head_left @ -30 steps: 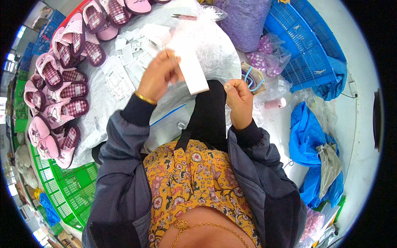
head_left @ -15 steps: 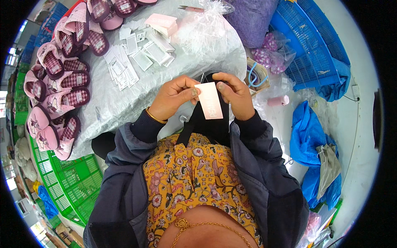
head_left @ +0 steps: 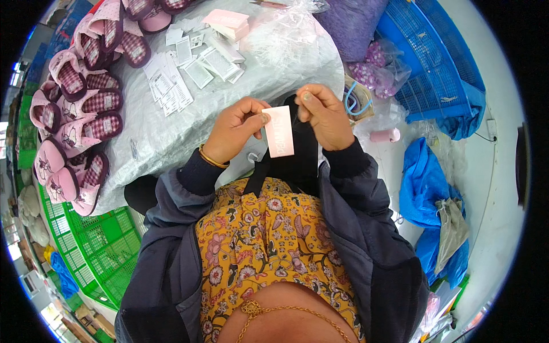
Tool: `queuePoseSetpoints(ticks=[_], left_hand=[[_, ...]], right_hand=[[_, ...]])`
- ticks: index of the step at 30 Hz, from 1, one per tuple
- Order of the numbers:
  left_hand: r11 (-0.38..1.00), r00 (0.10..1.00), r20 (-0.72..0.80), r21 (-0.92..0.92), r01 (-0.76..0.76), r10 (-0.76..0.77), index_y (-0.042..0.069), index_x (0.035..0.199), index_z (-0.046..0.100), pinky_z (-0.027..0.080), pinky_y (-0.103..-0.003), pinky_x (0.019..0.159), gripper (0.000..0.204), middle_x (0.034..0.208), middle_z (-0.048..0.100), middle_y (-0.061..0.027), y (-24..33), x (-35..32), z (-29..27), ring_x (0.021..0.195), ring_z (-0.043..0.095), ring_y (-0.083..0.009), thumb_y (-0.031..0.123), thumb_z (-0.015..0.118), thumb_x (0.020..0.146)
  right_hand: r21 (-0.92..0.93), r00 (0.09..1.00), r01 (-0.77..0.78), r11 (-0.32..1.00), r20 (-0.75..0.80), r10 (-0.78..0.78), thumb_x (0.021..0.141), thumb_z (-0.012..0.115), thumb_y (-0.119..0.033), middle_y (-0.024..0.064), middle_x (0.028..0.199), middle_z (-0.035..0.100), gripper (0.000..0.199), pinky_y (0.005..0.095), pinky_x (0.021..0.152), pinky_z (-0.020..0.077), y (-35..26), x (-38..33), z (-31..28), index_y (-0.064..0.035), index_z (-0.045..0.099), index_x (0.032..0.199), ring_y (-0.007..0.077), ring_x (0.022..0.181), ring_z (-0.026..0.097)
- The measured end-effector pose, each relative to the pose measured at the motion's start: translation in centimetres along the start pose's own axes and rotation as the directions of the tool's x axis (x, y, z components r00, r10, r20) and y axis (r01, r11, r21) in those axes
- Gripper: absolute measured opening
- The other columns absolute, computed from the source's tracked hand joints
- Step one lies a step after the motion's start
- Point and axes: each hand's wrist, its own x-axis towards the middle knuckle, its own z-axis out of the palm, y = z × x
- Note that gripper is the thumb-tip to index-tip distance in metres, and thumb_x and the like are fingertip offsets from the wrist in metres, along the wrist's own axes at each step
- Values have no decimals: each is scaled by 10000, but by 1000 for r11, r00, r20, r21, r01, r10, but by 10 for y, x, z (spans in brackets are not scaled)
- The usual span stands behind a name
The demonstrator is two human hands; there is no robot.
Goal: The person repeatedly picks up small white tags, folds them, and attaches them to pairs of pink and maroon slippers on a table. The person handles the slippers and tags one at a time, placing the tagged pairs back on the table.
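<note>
My left hand point(head_left: 235, 129) pinches a pale pink hang tag point(head_left: 280, 136) by its upper left corner, thumb on top. The tag tilts slightly over my lap, light lettering on its face. My right hand point(head_left: 327, 118) is raised to the right of the tag, apart from it, thumb and forefinger pressed together. Whatever is between those fingertips is too small to make out. Beyond my hands, a stack of pink tags point(head_left: 227, 22) lies on the plastic-covered table point(head_left: 128, 146), with white labels point(head_left: 220, 63) and printed paper slips point(head_left: 166, 83) nearby.
Pink slippers with checked insoles point(head_left: 103, 126) crowd the table's left side. Clear plastic wrap point(head_left: 286, 43) lies at the back. To the right are a purple bundle point(head_left: 351, 28), blue baskets point(head_left: 429, 63), a pink spool point(head_left: 385, 135) and blue sheeting point(head_left: 422, 183). Green crates point(head_left: 97, 251) stand at the lower left.
My right hand has drawn up and away from the tag, its fingertips now closed together. My left hand and the tag have shifted slightly left and up.
</note>
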Motion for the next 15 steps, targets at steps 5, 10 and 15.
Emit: queuePoseSetpoints(ticks=[5, 10, 15], left_hand=[[904, 968, -67, 378, -199, 241, 10, 896, 593, 461, -236, 702, 52, 1088, 572, -83, -2, -4, -7, 805, 535, -99, 60, 605, 891], [828, 920, -78, 470, -305, 384, 11, 875, 600, 455, -258, 639, 78, 1022, 577, -90, 4, -7, 1, 690, 524, -113, 81, 633, 877], [828, 927, -73, 480, -291, 369, 13, 882, 603, 453, -253, 658, 58, 1050, 577, -90, 4, -10, -2, 726, 525, -117, 64, 629, 871]], right_hand=[[-372, 1000, 20, 928, 16, -15, 902, 671, -95, 10, 812, 625, 319, 208, 642, 455, -24, -17, 25, 7, 569, 1186, 57, 715, 556], [-315, 998, -49, 948, 17, 58, 890, 692, -76, 37, 856, 653, 318, 194, 608, 459, -9, -15, 41, 10, 550, 1161, 44, 711, 567], [-263, 995, -85, 961, 26, 95, 891, 681, -65, 5, 821, 624, 230, 189, 572, 424, -7, -14, 41, -5, 581, 1089, 32, 663, 521]])
